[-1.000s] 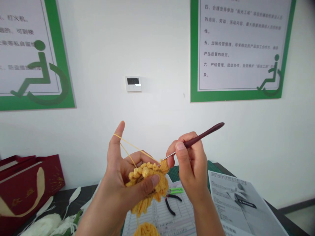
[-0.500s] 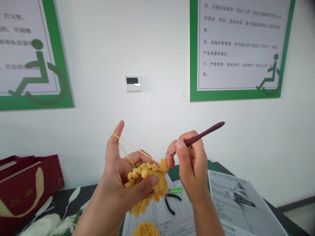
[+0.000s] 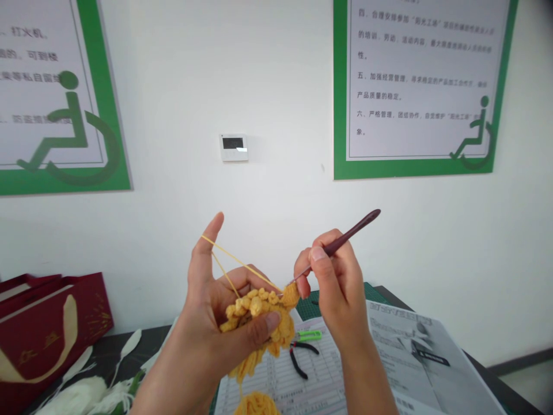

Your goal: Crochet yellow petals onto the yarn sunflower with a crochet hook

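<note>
My left hand (image 3: 216, 323) pinches a bumpy yellow crochet piece (image 3: 283, 325) between thumb and fingers. Its index finger is raised, with yellow yarn (image 3: 242, 262) looped round it and stretched down to the piece. My right hand (image 3: 334, 282) grips a crochet hook (image 3: 352, 231) by its dark maroon handle, which slants up to the right. The hook's thin metal shaft reaches the piece's upper right edge, where its tip is hidden among the stitches. Below my left hand, a yellow yarn ball (image 3: 257, 404) shows at the bottom edge.
Black-handled pliers (image 3: 299, 360) and a green-handled cutter (image 3: 310, 335) lie on a printed sheet (image 3: 322, 374). To the right is a grey printed page (image 3: 415, 346) over a green cutting mat (image 3: 307, 305). A dark red gift bag (image 3: 47, 323) and white yarn (image 3: 75, 397) are at left.
The hook's handle has shifted slightly left and down, its shaft now lower against the piece. Both hands keep their grips; my left hand appears a touch further right.
</note>
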Demonstrator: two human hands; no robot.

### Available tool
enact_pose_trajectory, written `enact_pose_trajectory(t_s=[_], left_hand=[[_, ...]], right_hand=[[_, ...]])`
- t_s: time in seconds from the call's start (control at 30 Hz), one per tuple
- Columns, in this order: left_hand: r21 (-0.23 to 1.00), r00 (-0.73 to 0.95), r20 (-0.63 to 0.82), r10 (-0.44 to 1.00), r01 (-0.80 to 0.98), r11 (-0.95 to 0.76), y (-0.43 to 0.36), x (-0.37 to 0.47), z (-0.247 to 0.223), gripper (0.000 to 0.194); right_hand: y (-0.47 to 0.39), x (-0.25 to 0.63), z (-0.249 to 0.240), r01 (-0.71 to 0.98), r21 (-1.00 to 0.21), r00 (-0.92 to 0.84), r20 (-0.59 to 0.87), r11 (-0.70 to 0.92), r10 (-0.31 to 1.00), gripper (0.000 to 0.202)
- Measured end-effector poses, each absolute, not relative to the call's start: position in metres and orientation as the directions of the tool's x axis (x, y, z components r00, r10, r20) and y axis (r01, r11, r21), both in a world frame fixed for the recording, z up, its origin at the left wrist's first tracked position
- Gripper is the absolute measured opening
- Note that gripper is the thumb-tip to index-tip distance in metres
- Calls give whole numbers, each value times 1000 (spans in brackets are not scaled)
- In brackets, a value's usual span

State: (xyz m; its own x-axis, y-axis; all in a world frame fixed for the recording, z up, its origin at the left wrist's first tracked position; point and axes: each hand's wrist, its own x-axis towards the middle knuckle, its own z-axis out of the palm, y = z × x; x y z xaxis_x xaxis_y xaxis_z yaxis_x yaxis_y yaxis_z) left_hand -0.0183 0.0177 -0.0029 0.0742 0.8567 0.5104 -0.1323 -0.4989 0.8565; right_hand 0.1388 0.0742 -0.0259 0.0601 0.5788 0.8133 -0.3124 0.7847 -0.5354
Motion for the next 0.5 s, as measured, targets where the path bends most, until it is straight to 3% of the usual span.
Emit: enact_pose_trajectory(t_s=[0.5], left_hand=[[862, 95, 499, 861, -151, -483, 15, -18, -1, 128]], right_hand=[[76, 140, -26, -327, -541, 48, 809, 775, 586, 22]])
